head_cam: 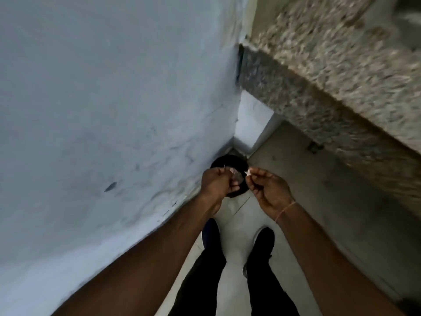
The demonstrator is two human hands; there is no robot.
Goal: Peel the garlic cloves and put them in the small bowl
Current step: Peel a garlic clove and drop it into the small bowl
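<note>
Standing in a narrow gap between a pale wall (102, 110) on the left and a speckled stone surface (330, 71) on the right, looking down at the floor (237, 224) and two dark shoes. Both hands held out over a black round container (227, 161) set on the floor in the far corner, probably a bin, so that papery skin drops straight in rather than on the tiles.

Left hand (217, 183): fingers curled inward around something small and pale, likely a garlic clove (234, 171), only a sliver showing at the fingertips. Right hand (268, 190): thumb and forefinger pinched on a whitish scrap, seemingly a piece of garlic skin (248, 172), just beside the left fingertips. A thin thread band (286, 209) around the right wrist.

No small bowl anywhere in view; presumably up on the surface, out of sight. Blurred at the right edge, so nothing there readable.

Judged as mid-peel: skin being stripped over the bin, clove not yet ready for the bowl. Risk: dropping the clove itself into the bin.
</note>
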